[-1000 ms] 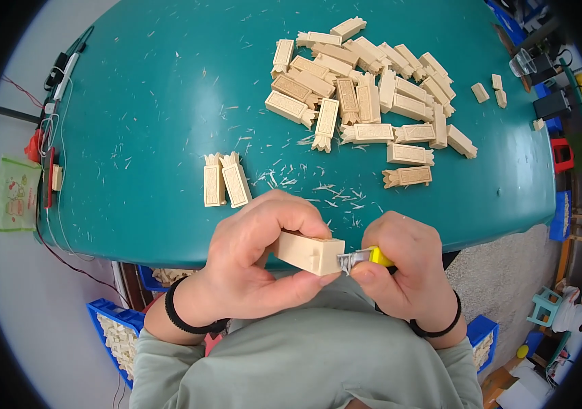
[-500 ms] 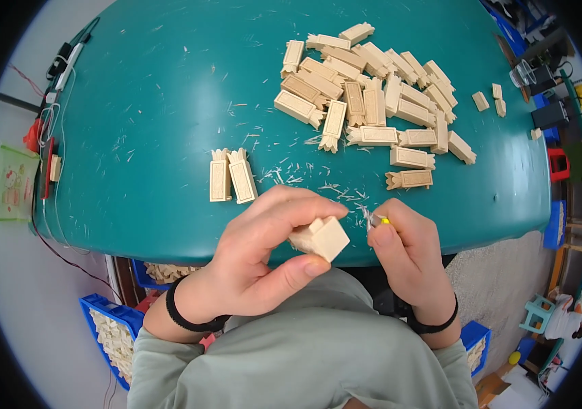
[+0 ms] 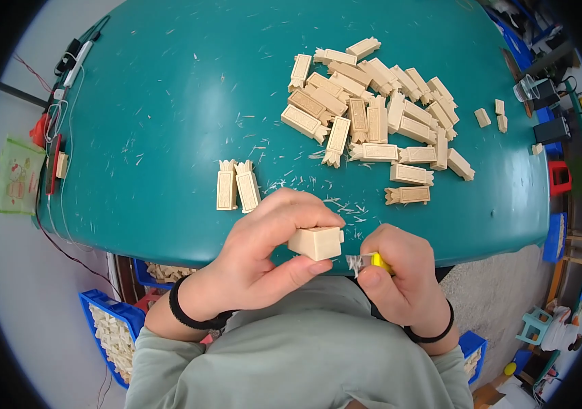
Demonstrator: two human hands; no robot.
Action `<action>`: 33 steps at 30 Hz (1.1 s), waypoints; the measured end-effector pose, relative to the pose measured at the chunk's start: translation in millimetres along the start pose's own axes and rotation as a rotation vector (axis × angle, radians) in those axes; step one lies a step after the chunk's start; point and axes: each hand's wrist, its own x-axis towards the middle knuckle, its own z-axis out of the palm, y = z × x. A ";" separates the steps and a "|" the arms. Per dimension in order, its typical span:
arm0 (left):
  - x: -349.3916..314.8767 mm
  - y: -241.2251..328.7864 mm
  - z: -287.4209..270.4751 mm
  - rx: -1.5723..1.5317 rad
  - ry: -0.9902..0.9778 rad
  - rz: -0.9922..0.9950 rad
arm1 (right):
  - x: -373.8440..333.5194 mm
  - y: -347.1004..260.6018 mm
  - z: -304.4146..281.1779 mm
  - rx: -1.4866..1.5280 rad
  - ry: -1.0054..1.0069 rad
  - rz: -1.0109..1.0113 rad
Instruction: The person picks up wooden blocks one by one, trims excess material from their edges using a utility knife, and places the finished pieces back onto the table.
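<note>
My left hand is closed round a pale carved wooden block, its plain end turned toward me and a small tab at its right side. My right hand grips a yellow-handled utility knife. The knife's short blade points left and has pale shavings on it; a small gap separates it from the block. Two similar blocks stand side by side on the green table, beyond my left hand. A heap of the same carved blocks lies farther back to the right.
Thin shavings are scattered over the tabletop. Several small wooden pieces lie near the right edge. Blue bins of wooden pieces stand below the table at left and right. A white power strip with cables runs along the left edge.
The block has been turned in my left hand, so its tab now faces right. My right hand has moved slightly down, and the knife's handle and blade show more plainly.
</note>
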 end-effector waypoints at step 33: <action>-19.1 -4.3 -7.5 -0.143 0.215 -0.032 | 12.7 -15.4 24.4 0.042 0.084 0.221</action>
